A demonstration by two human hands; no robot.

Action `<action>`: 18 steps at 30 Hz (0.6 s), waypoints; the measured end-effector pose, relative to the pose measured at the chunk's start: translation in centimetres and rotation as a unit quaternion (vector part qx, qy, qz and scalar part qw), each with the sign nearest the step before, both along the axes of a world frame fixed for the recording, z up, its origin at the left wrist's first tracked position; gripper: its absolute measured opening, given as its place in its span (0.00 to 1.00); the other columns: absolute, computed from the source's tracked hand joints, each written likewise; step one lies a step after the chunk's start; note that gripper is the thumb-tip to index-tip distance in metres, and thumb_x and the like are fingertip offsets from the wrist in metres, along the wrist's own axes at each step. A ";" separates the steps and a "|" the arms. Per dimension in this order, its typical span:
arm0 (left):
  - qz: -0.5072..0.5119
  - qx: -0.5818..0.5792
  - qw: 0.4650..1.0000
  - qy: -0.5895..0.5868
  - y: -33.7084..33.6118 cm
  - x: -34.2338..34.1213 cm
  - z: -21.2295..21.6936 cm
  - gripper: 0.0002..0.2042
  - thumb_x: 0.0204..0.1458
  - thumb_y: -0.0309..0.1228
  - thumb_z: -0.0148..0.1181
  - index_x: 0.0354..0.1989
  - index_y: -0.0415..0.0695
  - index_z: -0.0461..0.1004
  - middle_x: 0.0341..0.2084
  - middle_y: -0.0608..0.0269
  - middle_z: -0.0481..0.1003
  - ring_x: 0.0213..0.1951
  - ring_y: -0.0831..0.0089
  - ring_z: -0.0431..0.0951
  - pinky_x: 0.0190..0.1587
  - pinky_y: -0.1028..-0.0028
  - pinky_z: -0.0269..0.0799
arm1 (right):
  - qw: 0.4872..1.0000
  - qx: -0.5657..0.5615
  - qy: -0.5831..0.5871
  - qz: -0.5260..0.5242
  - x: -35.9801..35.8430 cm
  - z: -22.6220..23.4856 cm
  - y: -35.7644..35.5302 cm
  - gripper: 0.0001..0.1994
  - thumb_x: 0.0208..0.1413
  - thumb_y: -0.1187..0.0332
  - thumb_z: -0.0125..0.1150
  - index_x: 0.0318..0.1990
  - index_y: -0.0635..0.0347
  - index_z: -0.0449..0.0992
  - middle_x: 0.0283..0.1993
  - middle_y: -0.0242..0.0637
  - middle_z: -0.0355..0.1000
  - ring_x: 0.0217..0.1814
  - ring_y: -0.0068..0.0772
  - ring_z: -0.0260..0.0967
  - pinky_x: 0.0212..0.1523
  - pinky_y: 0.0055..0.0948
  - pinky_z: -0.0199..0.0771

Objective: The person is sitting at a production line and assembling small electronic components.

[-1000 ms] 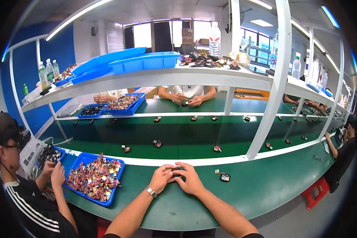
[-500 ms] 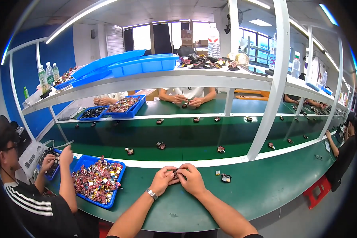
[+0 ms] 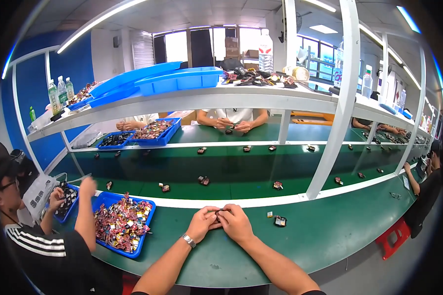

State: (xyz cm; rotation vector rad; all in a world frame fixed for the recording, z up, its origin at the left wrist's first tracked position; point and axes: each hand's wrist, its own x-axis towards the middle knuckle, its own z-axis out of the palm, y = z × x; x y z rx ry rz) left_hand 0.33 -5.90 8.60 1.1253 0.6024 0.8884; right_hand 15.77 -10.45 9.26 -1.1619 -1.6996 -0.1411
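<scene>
With the left hand [image 3: 202, 223] and right hand [image 3: 235, 222] pinched closed on one small dark part [image 3: 220, 212], a slack grip risks dropping it onto the green surface [image 3: 330, 231].

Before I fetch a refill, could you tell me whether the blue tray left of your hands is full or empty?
Full: the blue tray is heaped with small colourful parts across its whole floor.
</scene>
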 end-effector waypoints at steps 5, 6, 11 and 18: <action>0.016 0.007 1.000 0.008 -0.2 0.2 0.3 0.12 0.61 0.23 0.47 0.53 0.37 0.64 0.45 0.55 0.75 0.47 0.69 0.77 0.52 0.67 0.77 | 0.999 -0.030 -0.027 -0.021 -0.3 -0.5 0.1 0.08 0.48 0.72 0.64 0.37 0.58 0.77 0.42 0.35 0.70 0.44 0.38 0.70 0.39 0.34 0.77; 0.026 -0.001 1.000 0.007 -0.1 0.2 0.3 0.13 0.61 0.23 0.47 0.53 0.38 0.64 0.46 0.55 0.74 0.47 0.69 0.77 0.52 0.67 0.77 | 0.999 -0.007 -0.038 -0.018 -0.4 -0.5 0.3 0.09 0.48 0.72 0.64 0.39 0.58 0.76 0.44 0.37 0.70 0.45 0.39 0.70 0.42 0.34 0.76; 0.046 -0.020 0.999 0.017 0.5 -0.4 -0.3 0.14 0.61 0.22 0.46 0.55 0.38 0.62 0.51 0.52 0.72 0.48 0.69 0.76 0.52 0.66 0.77 | 0.999 -0.008 -0.037 0.016 -1.0 -0.5 1.1 0.13 0.46 0.72 0.65 0.42 0.58 0.76 0.49 0.43 0.70 0.49 0.45 0.69 0.48 0.36 0.75; 0.177 0.069 0.982 0.022 2.2 -0.3 -1.6 0.15 0.59 0.21 0.47 0.54 0.34 0.64 0.52 0.50 0.71 0.48 0.67 0.76 0.47 0.70 0.78 | 0.990 -0.099 0.009 -0.096 4.9 -1.2 11.1 0.12 0.45 0.67 0.66 0.37 0.62 0.77 0.43 0.42 0.73 0.47 0.48 0.70 0.49 0.41 0.72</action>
